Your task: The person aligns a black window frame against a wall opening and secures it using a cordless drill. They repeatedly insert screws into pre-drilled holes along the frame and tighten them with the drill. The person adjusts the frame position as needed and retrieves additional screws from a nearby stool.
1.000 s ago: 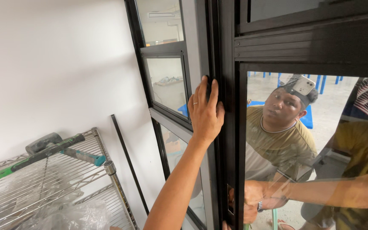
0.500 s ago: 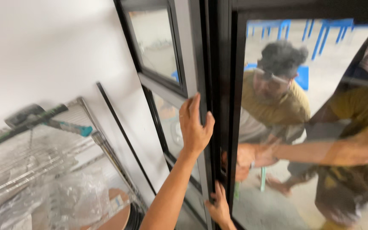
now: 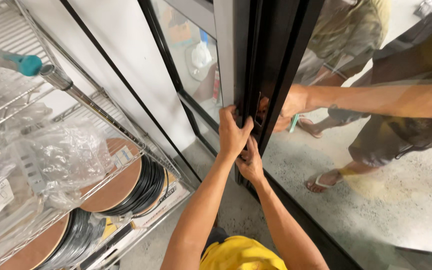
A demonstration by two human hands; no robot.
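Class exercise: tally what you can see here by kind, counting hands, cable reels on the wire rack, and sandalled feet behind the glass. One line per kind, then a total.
Hands on the black door frame: 3, namely left hand, right hand, and another person's hand behind the glass
Cable reels: 2, upper reel and lower reel
Sandalled feet: 2, near foot and far foot
Total: 7

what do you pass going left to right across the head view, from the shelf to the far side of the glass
teal tool handle → wire shelf rack → cable spools → left hand on black door frame → co-worker's forearm behind the glass
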